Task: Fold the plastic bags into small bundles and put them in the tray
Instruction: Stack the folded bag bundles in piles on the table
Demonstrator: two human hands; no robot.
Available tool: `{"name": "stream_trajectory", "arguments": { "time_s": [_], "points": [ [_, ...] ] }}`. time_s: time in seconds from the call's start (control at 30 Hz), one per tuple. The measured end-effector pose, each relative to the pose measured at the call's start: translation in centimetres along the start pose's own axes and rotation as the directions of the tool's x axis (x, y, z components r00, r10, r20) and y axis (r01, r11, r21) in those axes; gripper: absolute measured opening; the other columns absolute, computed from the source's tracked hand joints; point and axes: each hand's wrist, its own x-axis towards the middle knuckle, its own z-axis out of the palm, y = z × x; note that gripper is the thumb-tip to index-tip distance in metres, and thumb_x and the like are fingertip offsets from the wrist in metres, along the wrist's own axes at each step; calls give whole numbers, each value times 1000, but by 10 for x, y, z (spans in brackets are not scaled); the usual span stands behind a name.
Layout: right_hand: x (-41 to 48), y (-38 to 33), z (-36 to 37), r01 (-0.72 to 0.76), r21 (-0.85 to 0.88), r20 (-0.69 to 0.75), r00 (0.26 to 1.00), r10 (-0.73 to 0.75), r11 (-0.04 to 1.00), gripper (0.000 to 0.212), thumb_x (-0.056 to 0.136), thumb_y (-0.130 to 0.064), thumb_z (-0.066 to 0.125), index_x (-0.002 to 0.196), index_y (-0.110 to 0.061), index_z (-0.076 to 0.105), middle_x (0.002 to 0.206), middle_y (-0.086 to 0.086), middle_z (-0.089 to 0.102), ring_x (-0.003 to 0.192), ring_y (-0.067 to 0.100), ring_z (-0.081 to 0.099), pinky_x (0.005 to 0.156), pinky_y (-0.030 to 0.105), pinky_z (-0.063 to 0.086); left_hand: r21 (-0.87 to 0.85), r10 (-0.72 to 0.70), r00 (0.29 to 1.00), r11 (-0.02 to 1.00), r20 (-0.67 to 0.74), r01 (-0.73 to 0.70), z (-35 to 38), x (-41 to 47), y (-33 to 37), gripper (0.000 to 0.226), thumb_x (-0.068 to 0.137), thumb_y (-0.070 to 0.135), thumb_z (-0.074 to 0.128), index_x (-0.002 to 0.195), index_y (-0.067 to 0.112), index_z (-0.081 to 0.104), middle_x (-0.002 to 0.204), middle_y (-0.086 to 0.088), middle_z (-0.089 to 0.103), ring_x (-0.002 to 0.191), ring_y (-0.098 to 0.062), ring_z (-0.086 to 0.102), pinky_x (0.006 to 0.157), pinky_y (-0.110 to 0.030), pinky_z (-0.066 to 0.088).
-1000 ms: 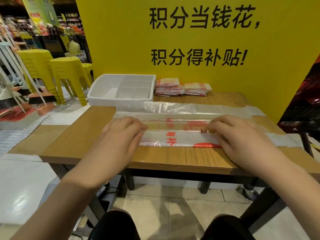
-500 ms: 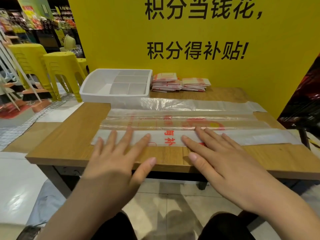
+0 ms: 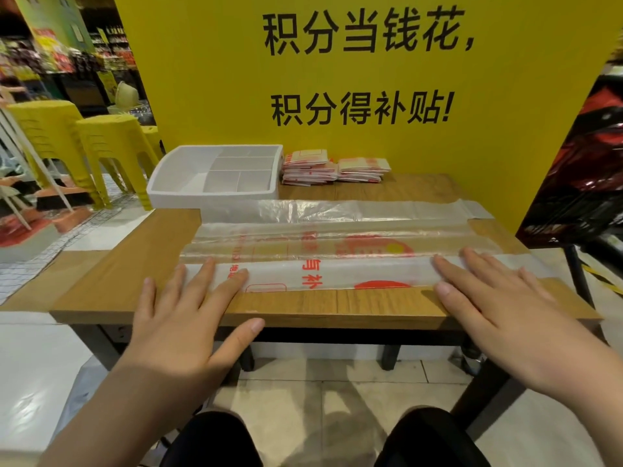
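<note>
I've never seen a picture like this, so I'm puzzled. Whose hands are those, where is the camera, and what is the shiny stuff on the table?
There is no machine here, just a person. The camera sits on their head and looks down, so you see what they see. Their left hand and right hand lie flat, fingers straight, pressing a long see-through plastic bag with red print on a wooden table. Nothing is gripped. At the back stands a white tray with compartments, and beside it stacks of folded bags.
</note>
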Motion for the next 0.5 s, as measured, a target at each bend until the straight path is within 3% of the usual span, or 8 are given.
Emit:
{"name": "stream_trajectory", "arguments": {
  "time_s": [0.1, 0.23, 0.33, 0.43, 0.5],
  "points": [
    [-3, -13, 3, 40, 9, -82, 996, -39, 999, 87, 81, -83, -12, 156, -45, 8, 167, -8, -7, 152, 10, -12, 121, 35, -9, -27, 61, 995, 998, -76, -63, -2, 3, 3, 88, 74, 87, 8, 148, 44, 29, 166, 12, 6, 153, -16, -6, 121, -46, -14],
    [5, -34, 9, 249, -29, -106, 962, -251, 968, 92, 77, -91, 2, 154, -43, 18, 165, -16, 4, 152, 5, -1, 121, 27, -3, -31, 238, 967, 970, -95, -242, 3, 11, 7, 81, 83, 78, 23, 152, 36, 22, 160, 15, 25, 151, -6, 10, 123, -41, -5],
    [7, -36, 16, 302, -96, -158, 936, -314, 948, 86, 83, -87, 13, 153, -41, 27, 160, -21, 22, 148, 4, 17, 116, 23, 10, -33, 278, 951, 958, -138, -285, 9, 9, 2, 66, 89, 71, 29, 145, 39, 41, 151, 17, 42, 143, -10, 33, 121, -39, 12],
    [3, -30, 23, 316, -100, -279, 901, -331, 944, 71, 89, -81, 26, 144, -40, 44, 146, -21, 46, 135, 6, 41, 105, 25, 30, -59, 298, 925, 946, -235, -320, 8, 4, -4, 46, 89, 58, 43, 129, 39, 57, 131, 18, 58, 120, -12, 51, 104, -32, 27],
    [6, -27, 21, 348, -95, -305, 882, -360, 933, 62, 90, -78, 33, 138, -41, 51, 136, -21, 54, 126, 9, 49, 95, 28, 39, -82, 308, 913, 937, -266, -340, 4, 6, -9, 41, 88, 55, 43, 122, 40, 60, 120, 21, 62, 112, -8, 51, 88, -25, 33]
  ]
}}
